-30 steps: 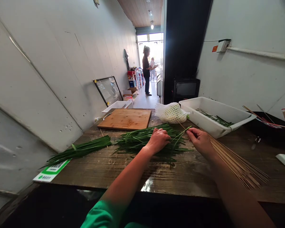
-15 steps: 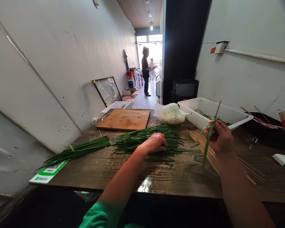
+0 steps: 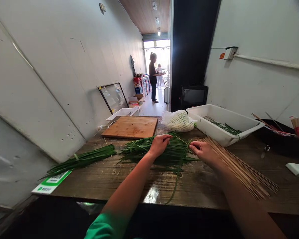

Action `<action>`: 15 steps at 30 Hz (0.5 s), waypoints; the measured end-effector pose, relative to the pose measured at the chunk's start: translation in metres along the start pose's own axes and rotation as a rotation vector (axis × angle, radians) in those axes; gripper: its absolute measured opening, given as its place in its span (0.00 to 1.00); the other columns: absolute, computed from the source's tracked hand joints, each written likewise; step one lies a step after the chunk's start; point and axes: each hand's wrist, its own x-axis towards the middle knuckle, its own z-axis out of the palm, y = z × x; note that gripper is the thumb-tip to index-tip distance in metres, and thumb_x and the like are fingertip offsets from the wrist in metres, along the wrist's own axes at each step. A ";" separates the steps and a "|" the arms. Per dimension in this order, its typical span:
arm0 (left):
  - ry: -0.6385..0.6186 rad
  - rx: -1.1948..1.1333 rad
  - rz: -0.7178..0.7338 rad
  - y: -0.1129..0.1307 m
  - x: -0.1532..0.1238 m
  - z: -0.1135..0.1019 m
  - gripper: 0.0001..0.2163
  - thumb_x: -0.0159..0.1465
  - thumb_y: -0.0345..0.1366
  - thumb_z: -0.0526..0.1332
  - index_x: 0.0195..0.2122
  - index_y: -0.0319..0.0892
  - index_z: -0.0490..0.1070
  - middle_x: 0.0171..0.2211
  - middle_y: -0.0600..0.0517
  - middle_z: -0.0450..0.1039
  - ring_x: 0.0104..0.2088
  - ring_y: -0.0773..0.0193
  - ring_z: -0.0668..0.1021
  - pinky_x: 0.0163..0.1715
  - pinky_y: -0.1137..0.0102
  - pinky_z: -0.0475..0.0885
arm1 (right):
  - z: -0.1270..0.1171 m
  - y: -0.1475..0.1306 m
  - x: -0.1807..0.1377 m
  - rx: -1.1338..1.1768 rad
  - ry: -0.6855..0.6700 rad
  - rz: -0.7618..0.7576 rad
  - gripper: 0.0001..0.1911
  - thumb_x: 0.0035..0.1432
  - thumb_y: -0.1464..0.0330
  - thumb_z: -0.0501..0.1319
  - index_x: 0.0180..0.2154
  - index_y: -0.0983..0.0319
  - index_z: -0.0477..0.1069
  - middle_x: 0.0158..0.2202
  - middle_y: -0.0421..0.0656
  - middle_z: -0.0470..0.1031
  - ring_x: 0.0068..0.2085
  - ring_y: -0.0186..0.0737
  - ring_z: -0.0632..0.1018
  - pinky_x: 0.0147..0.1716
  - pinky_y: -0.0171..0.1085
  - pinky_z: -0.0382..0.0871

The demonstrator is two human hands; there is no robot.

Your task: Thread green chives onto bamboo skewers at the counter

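My right hand (image 3: 200, 150) pinches a thin skewer together with a green chive leaf (image 3: 176, 186). The leaf's long end trails down across the table toward the front edge. Facing it, my left hand (image 3: 160, 145) is closed in a pinch above the loose pile of garlic chives (image 3: 139, 149); what its fingertips hold is too small to make out. Beneath my right forearm lies a spread of bamboo skewers (image 3: 236, 166). Off to the left rests a tied bundle of chives (image 3: 89, 157), with one skewer beside it.
Behind the pile are a wooden cutting board (image 3: 132, 126) and a melon-like bulge in white foam netting (image 3: 178, 120). A white plastic tub (image 3: 201, 119) with some chives stands back right, beside a dark container (image 3: 271, 132). A person (image 3: 153, 76) stands in the far doorway.
My right hand has come down and left with the skewer and leaf, close to my left hand. My left hand has lifted off the chive pile into a pinch.
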 end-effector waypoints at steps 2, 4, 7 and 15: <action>-0.083 0.058 0.021 0.001 0.001 -0.008 0.12 0.57 0.29 0.56 0.39 0.39 0.76 0.27 0.53 0.77 0.26 0.68 0.75 0.33 0.73 0.70 | 0.001 0.001 0.000 -0.024 -0.011 -0.004 0.16 0.54 0.58 0.54 0.23 0.62 0.68 0.17 0.35 0.58 0.20 0.30 0.58 0.18 0.31 0.51; -0.133 0.033 -0.015 0.001 0.001 -0.013 0.13 0.56 0.28 0.56 0.40 0.38 0.75 0.28 0.52 0.78 0.26 0.68 0.77 0.36 0.71 0.71 | 0.003 0.001 0.000 -0.036 -0.020 -0.007 0.16 0.54 0.58 0.53 0.24 0.62 0.69 0.17 0.35 0.59 0.20 0.30 0.59 0.19 0.31 0.52; -0.103 -0.123 -0.124 -0.002 0.002 -0.012 0.11 0.55 0.29 0.58 0.39 0.38 0.75 0.27 0.52 0.78 0.26 0.67 0.78 0.34 0.71 0.72 | 0.006 0.002 0.000 -0.051 -0.045 -0.018 0.16 0.54 0.59 0.53 0.25 0.62 0.70 0.17 0.36 0.61 0.20 0.30 0.59 0.19 0.31 0.52; 0.099 -0.679 -0.161 0.016 0.003 -0.013 0.14 0.47 0.39 0.68 0.32 0.36 0.74 0.26 0.51 0.77 0.26 0.68 0.77 0.31 0.72 0.72 | 0.010 0.002 -0.001 -0.019 0.005 -0.051 0.16 0.56 0.59 0.53 0.26 0.62 0.70 0.19 0.37 0.64 0.22 0.31 0.62 0.20 0.31 0.53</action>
